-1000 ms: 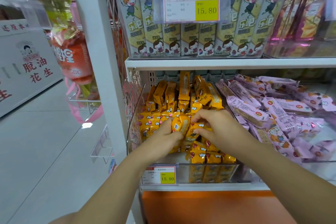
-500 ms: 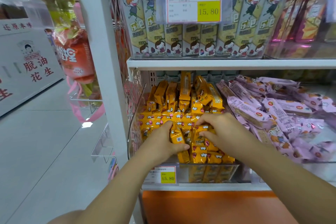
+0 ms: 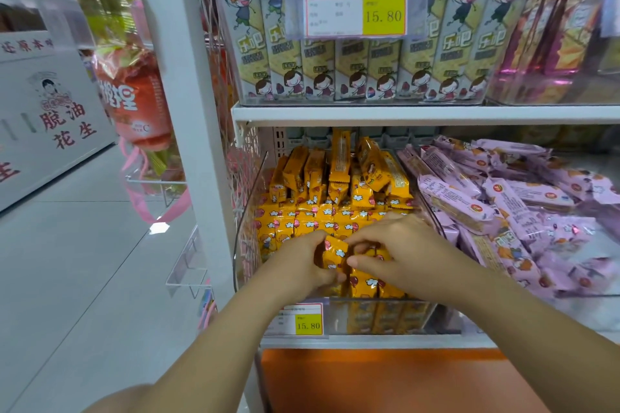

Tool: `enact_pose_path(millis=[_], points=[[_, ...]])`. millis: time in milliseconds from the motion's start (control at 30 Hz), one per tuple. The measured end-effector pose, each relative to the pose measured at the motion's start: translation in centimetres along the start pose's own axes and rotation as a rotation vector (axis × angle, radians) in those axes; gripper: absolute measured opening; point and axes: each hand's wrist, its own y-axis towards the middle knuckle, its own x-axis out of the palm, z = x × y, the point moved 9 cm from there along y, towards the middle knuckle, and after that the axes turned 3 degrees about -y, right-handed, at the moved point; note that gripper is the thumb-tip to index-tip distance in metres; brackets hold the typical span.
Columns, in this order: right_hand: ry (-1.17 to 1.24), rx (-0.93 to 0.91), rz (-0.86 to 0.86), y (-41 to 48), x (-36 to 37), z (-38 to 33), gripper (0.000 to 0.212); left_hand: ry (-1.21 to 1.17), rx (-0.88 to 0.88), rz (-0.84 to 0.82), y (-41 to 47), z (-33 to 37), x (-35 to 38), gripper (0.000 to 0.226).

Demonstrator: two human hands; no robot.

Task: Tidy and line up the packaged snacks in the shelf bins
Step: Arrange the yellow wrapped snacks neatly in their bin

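Observation:
A clear plastic bin [image 3: 250,198] on the lower shelf is full of yellow snack packets [image 3: 322,214], with some standing upright at the back. Both hands are in the bin's front part. My left hand [image 3: 298,265] grips one yellow packet [image 3: 334,253] from the left, fingers curled round it. My right hand [image 3: 399,248] pinches the same packet from the right, thumb below and fingers above. Rows of yellow packets lie under and behind the hands.
A neighbouring bin holds loose pink snack packets [image 3: 496,198]. The shelf above [image 3: 402,112] carries a bin of upright grey-and-yellow cracker packs [image 3: 352,70] with a price tag [image 3: 355,7]. A white upright post [image 3: 181,111] stands left, with an aisle floor beyond. An orange panel [image 3: 369,379] lies below.
Both hands have come closer together at the bin's front, and the yellow packet gripped by my left hand now sits between the two hands.

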Motion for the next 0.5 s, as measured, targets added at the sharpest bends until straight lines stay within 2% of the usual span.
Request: enact_pose_path(millis=[67,233,333,400,500], points=[[0.002,0.019,-0.017,-0.2,0.1,0.3,0.035,0.034,-0.011,0.063,0.1,-0.1,-0.5,0.038],[-0.017,0.014,-0.073,-0.5,0.0,0.4,0.036,0.087,-0.017,0.189,0.3,0.0,-1.2,0.027],[-0.006,0.023,-0.11,-0.5,0.2,0.6,0.034,0.07,-0.024,0.223,0.6,-0.2,-1.1,0.029],[-0.015,0.026,-0.114,-0.3,0.3,0.5,0.026,0.055,-0.031,0.224,0.9,-0.4,-1.1,0.03],[-0.029,0.032,-0.125,-0.3,0.4,0.5,0.023,-0.016,-0.048,0.139,1.1,-0.9,-0.7,0.029]])
